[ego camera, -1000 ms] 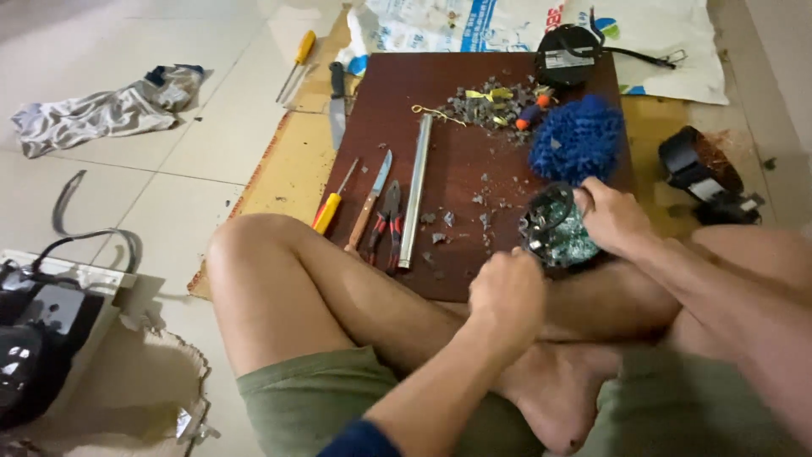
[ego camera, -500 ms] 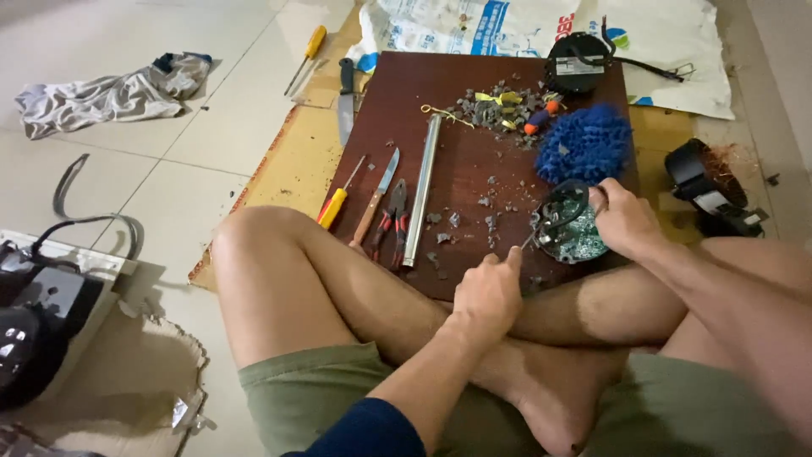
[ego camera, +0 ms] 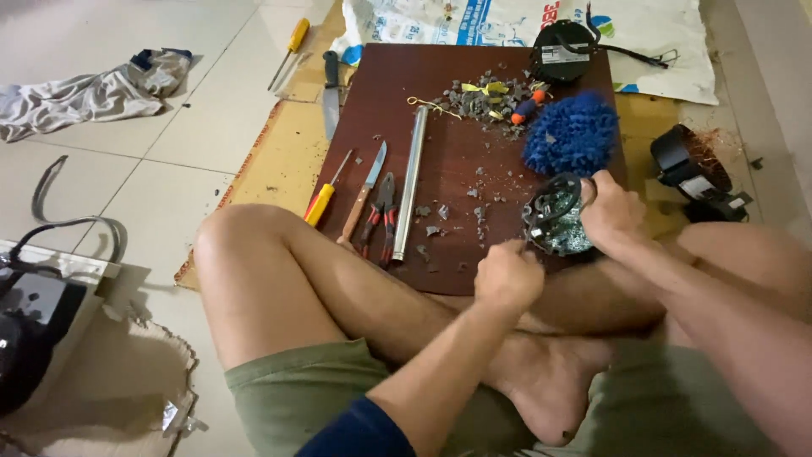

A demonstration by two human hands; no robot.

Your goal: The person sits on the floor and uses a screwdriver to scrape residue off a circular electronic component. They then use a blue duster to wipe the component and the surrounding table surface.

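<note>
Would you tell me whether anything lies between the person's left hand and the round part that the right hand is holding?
Nothing visible does. The left hand is closed right at the lower left edge of the round part, which the right hand grips from the other side. The pliers and metal tube lie off to the left.

- Round motor part (ego camera: 554, 222): a dark ring-shaped frame with greenish-grey windings and broken bits showing inside
- It sits tilted at the near right edge of the dark red-brown board (ego camera: 457, 169), just below the blue fuzzy bundle (ego camera: 573, 133)
- Its right rim is gripped by the right hand (ego camera: 611, 207); the left hand (ego camera: 506, 275) is closed in a fist touching its lower left edge
- Grey fragments lie scattered on the board beside it
</note>
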